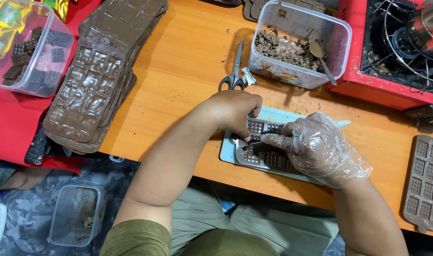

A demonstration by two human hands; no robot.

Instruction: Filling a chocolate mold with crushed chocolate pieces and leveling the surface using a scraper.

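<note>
A clear plastic chocolate mould [266,159] with grid-shaped cavities lies on a pale blue board [226,152] near the table's front edge. My bare left hand [233,111] presses down on the mould's far left corner, fingers curled over its rim. My right hand [318,148], in a thin clear plastic glove, rests on the mould's right half. Its fingertips pinch a small dark tool or piece against the mould's middle; what it is stays unclear.
A stack of chocolate-smeared moulds [100,71] lies at left, scissors [234,71] beyond my left hand. A clear tub of chocolate crumbs with a spoon [297,42] stands behind. Another tub holds chocolate bars [29,47]. A brown silicone mould [425,182] lies at right, a red stove [401,52] behind.
</note>
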